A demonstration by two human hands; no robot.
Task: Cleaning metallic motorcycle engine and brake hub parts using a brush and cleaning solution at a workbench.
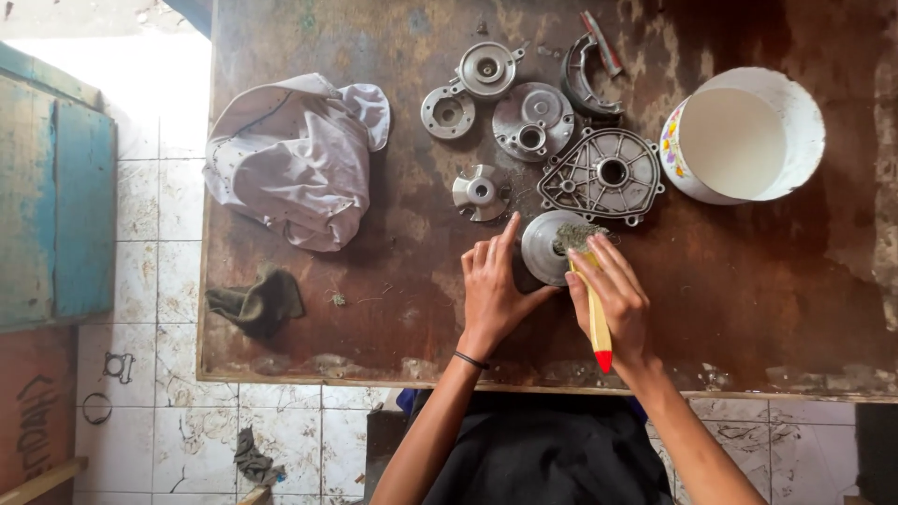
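My left hand (491,290) rests on the stained brown table (374,309), its fingertips steadying a round silver metal disc (545,248). A yellow-handled brush with a red tip (597,323) is gripped in my right hand (613,299); its dirty bristles (577,237) press on the disc's top. Beyond the disc lie other grey metal engine parts: a ribbed triangular cover (603,175), a round housing (531,122), a small hub (480,193), a ring piece (447,112) and a flanged cap (487,68).
A white bucket (800,112) with a flowered side lies at the right. A crumpled white cloth (295,154) and a dark rag (260,301) lie on the left. A curved brake shoe (585,79) is at the back. Tiled floor and a blue door (56,215) are left of the table.
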